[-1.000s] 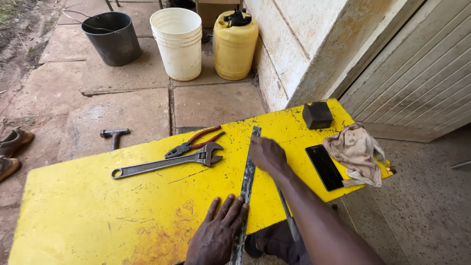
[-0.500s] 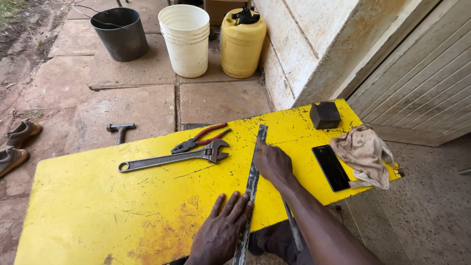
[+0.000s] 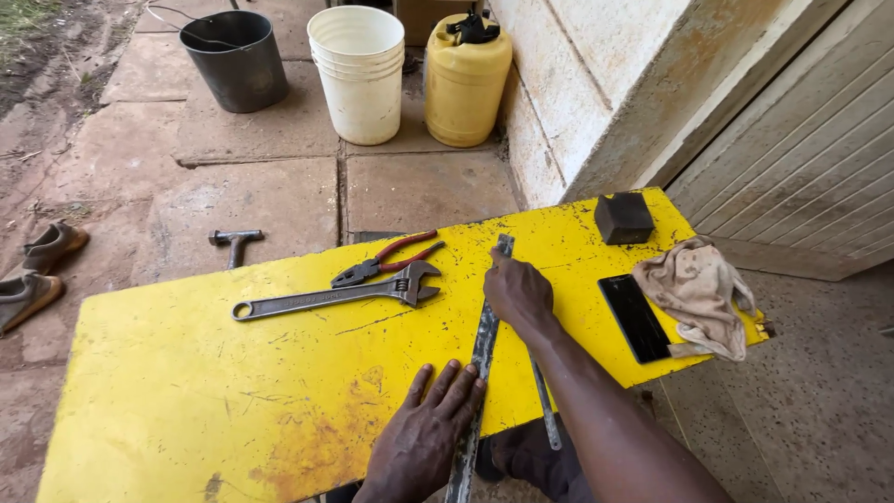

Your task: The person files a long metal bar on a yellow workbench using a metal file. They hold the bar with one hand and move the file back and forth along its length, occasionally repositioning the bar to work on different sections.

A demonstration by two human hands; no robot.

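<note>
A long grey metal strip [image 3: 481, 359] lies across the yellow table [image 3: 214, 391], running from its far side to the near edge. My left hand [image 3: 424, 433] rests flat on the table at the near edge, fingers spread and fingertips against the strip. My right hand [image 3: 518, 293] is closed in a fist on top of the strip's far part. A thin grey rod-like tool [image 3: 546, 410] sticks out from under my right wrist toward me and seems to be held in that fist.
An adjustable wrench [image 3: 331, 296] and red-handled pliers [image 3: 386, 261] lie left of the strip. To the right are a black block [image 3: 623, 217], a dark phone [image 3: 634, 317] and a rag [image 3: 697, 291]. On the ground are a hammer [image 3: 235, 244], buckets [image 3: 358, 70], a yellow jerrycan [image 3: 466, 79] and shoes [image 3: 42, 265].
My right hand has shifted slightly back and forth along the strip. My left hand has stayed flat at the near edge. The view has moved a little.
</note>
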